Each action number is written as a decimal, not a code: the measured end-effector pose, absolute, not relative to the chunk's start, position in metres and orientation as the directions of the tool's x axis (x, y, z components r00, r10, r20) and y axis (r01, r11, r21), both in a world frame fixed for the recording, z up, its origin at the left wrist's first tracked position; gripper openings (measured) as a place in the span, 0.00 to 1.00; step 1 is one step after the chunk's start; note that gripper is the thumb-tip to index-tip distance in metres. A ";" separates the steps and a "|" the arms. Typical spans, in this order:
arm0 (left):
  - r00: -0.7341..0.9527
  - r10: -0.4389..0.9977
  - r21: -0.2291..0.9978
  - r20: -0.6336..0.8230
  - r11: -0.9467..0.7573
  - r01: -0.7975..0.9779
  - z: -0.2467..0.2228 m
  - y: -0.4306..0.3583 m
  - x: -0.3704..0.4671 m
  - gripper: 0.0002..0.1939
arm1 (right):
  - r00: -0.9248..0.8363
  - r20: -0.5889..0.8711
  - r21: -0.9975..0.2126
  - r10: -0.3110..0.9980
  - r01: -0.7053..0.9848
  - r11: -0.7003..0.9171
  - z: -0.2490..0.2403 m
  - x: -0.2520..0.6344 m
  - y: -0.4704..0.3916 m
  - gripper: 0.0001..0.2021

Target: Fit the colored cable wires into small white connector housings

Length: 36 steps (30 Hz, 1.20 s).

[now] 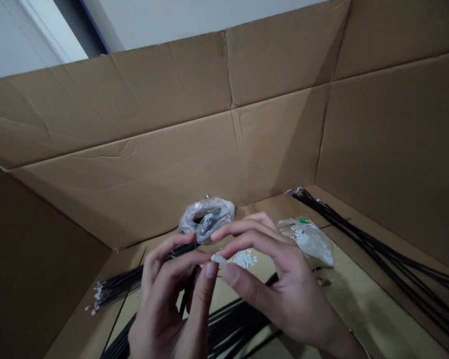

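Observation:
A small white connector [219, 259] sits between the fingertips of both hands at the lower centre. My left hand [175, 294] pinches it between thumb and index finger, and a black cable [188, 291] passes down through the same hand. Thin wires show beside the connector. My right hand [273, 279] is at the connector's right end, its thumb and index fingertip apart on either side. Below both hands lies a bundle of black cables [235, 324], partly hidden by them.
Behind the hands are a pile of small white connectors [245, 258], a clear bag of white pieces [312, 242] and a crumpled plastic bag [207, 214]. Black cables [374, 244] lie right, another bundle [121, 285] left. Cardboard walls [164, 174] surround the surface.

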State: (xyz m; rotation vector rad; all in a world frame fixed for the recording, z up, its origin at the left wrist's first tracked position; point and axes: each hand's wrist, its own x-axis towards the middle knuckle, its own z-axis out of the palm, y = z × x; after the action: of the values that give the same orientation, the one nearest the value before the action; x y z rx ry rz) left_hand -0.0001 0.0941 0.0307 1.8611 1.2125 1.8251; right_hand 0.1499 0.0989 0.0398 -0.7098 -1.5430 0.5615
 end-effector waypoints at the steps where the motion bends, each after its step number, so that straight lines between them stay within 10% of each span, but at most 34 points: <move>1: -0.169 0.702 0.707 0.692 -0.612 0.353 0.032 0.094 0.001 0.06 | -0.053 0.673 -0.730 0.737 0.109 0.675 0.040 0.150 0.099 0.05; 18: -0.365 0.582 0.670 0.726 -0.719 0.186 0.030 0.104 -0.009 0.12 | -0.329 0.674 -0.547 0.661 0.380 0.746 0.035 0.140 0.092 0.10; 36: 0.077 0.661 0.513 0.747 -0.646 0.565 0.031 0.101 -0.016 0.07 | -0.032 0.732 -0.645 0.681 0.288 0.707 0.037 0.147 0.094 0.06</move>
State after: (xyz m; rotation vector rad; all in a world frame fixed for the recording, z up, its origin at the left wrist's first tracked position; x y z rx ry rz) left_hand -0.0164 0.1008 0.0314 2.2381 1.2785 1.6354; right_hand 0.1474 0.0944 0.0368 -0.8015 -1.6194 0.3760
